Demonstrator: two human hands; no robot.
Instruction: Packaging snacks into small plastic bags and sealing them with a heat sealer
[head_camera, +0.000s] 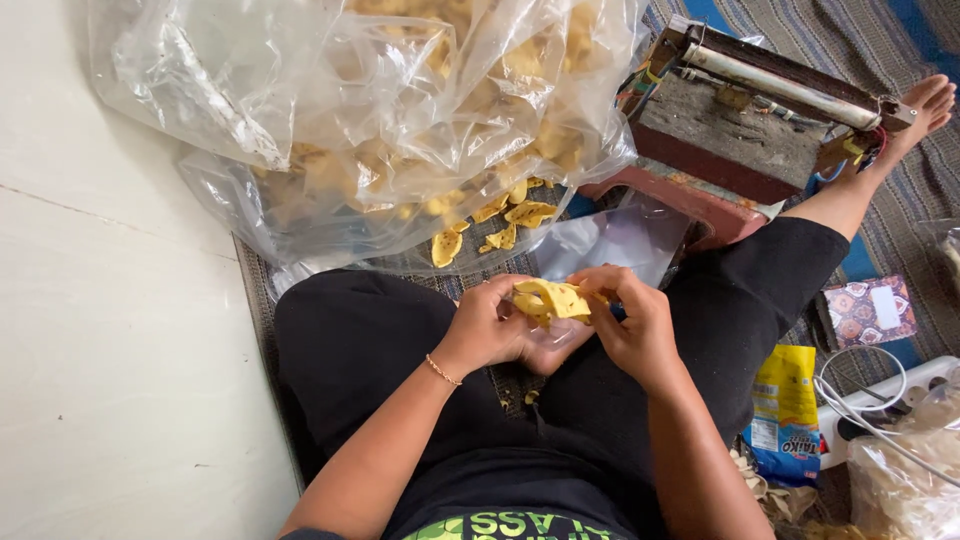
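Observation:
My left hand (493, 325) and my right hand (632, 320) meet over my lap, both closed on a small clear plastic bag (556, 333) with yellow curled chips (553, 299) sticking out of its top. The left hand cups the bag from below and the side. My right hand's fingers pinch at the chips from the right. A thin bracelet circles my left wrist.
A big clear plastic sack (400, 110) of yellow chips lies ahead, with loose chips (505, 222) spilled at its mouth. A worn heat sealer (745, 120) stands at the upper right. A yellow-blue packet (785, 410), white cables (860, 395) and another chip bag (910, 480) lie right. White floor (110, 330) lies left.

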